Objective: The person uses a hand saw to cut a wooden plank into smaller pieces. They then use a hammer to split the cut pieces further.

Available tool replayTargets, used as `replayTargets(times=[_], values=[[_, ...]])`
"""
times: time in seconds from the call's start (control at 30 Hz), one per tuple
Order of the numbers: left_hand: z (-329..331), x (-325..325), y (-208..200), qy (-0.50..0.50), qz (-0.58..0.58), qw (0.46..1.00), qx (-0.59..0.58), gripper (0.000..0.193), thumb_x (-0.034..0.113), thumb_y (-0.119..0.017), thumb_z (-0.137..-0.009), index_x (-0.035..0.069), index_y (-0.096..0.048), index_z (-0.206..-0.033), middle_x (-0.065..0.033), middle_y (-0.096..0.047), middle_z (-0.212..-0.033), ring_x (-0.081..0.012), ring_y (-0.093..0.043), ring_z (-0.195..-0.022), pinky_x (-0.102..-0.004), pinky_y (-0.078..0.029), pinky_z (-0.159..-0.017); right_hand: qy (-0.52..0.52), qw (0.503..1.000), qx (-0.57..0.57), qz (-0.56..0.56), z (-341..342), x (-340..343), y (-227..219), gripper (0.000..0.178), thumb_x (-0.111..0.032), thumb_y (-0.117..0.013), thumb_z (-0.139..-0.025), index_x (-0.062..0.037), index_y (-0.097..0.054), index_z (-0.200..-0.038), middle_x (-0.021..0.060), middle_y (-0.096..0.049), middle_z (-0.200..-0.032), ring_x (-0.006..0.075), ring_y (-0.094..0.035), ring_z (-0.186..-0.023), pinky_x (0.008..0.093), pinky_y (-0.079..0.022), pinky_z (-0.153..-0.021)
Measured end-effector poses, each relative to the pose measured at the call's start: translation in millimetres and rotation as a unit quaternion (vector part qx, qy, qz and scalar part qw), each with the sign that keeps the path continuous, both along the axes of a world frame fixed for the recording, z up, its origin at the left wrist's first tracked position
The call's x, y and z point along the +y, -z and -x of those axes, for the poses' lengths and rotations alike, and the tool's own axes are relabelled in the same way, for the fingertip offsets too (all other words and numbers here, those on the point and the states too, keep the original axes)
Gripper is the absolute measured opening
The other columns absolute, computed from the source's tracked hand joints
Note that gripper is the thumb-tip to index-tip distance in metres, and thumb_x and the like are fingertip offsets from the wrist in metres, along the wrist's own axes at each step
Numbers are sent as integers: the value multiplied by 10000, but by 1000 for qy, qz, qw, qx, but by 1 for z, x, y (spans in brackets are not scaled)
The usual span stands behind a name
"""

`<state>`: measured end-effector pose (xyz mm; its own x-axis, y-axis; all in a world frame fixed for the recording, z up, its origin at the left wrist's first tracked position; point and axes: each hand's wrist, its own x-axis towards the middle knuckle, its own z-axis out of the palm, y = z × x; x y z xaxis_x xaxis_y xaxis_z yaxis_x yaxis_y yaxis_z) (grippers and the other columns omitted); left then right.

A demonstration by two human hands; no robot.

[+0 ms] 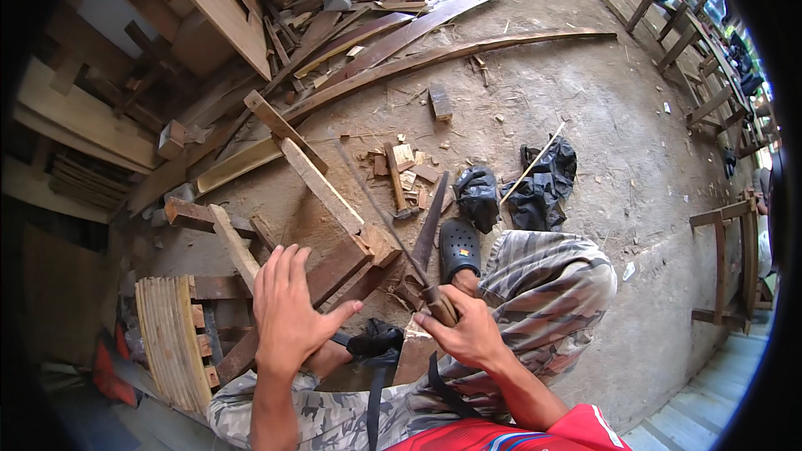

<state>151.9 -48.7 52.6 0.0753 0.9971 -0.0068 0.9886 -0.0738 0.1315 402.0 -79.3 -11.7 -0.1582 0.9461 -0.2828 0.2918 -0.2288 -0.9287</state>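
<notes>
Left hand [288,313] spread open, empty, hovering above dark brown wooden plank [322,284] resting on knee. Right hand [468,334] clenched around wooden handle of long narrow metal blade [380,213], pointing up-left over plank. Risk: blade could slip toward open fingers nearby.

So the right hand [468,334] sits low and centre, gripping the handle of a long blade [393,225] that runs up and left over a plank [322,188] lying on the ground. Left hand [288,309] is just to its left, above a board [334,271] propped across the knees. A sandalled foot [459,246] is right of the blade, bags [543,184] beyond it (further right), and the scrap wood pile [368,0] lies far behind
</notes>
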Motion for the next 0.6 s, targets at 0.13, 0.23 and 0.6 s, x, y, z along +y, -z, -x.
replayTargets(times=[0.13, 0.23, 0.6], values=[[-8, 15, 10, -47, 66, 996, -31, 725, 418, -895, -694, 8, -562, -1191, -214, -656, -1157, -396, -621, -1138, -492, -489, -962, -42, 999, 24, -18, -2, -4, -13, 333, -192, -723, -878, -38, -597, -1145, 191, -651, -745, 351, -678, -681, 416, -517, -651], [-6, 13, 18, -44, 59, 996, -44, 560, 336, -874, -740, 13, -553, -1066, -223, -693, -965, -438, -690, -909, -514, -547, -762, -57, 997, 46, -12, 3, -4, -11, 310, -154, -702, -865, -32, -585, -1125, 207, -648, -737, 387, -693, -710, 426, -524, -646], [-6, 14, 20, -56, 83, 994, -52, 553, 336, -875, -739, 7, -528, -1017, -249, -692, -941, -482, -673, -883, -542, -530, -727, -37, 997, 24, -59, 18, 6, 4, 253, -172, -692, -871, -37, -549, -1030, 242, -641, -729, 464, -660, -711, 517, -508, -622]])
